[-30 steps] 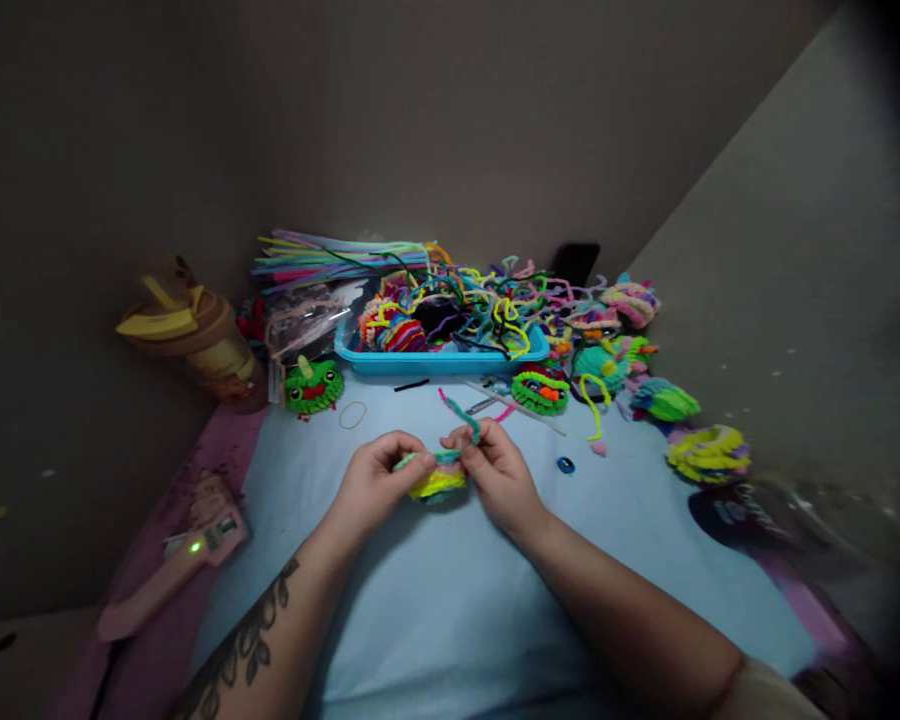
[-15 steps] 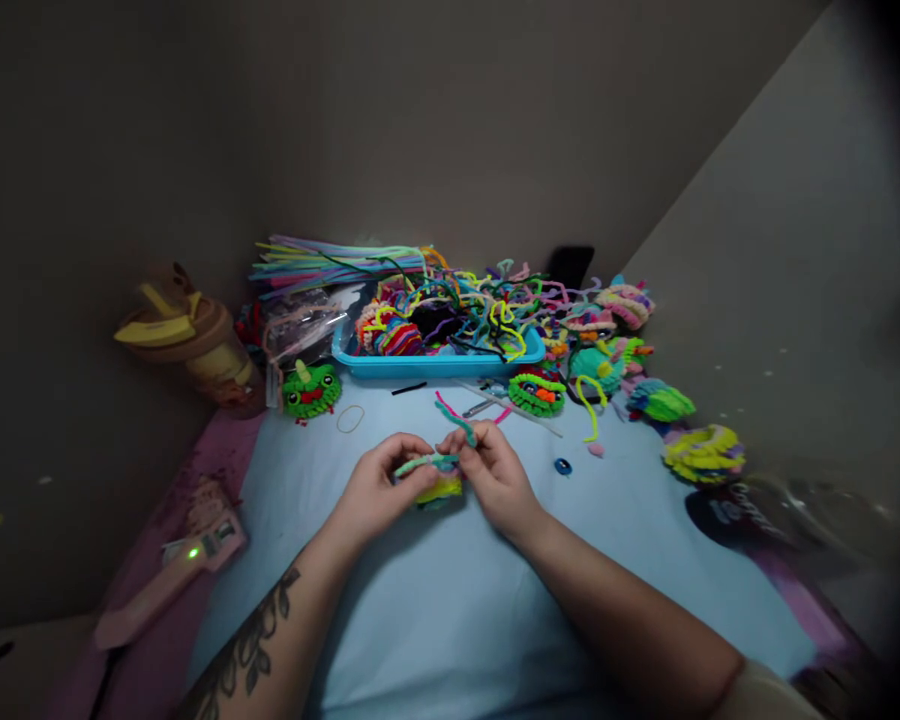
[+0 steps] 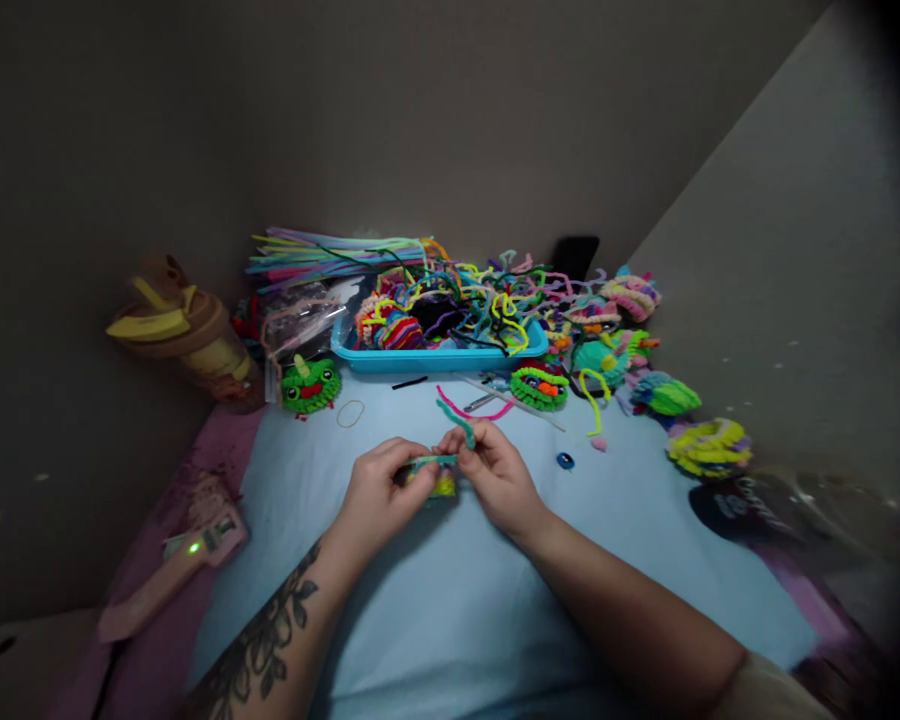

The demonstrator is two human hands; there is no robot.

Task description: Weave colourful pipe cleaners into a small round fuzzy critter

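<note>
More of the yellow pipe-cleaner bundle (image 3: 444,486), held over the blue cloth (image 3: 435,620), is now covered by the curled, nearly closed left hand (image 3: 385,490), by which a firmer hold is suggested, while the teal pipe cleaner (image 3: 456,421) is pinched in the fingertips of the right hand (image 3: 499,480).

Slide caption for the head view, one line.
Left hand holds a yellow-and-teal pipe-cleaner piece while right hand pinches a teal strand, near a blue tray.
</note>
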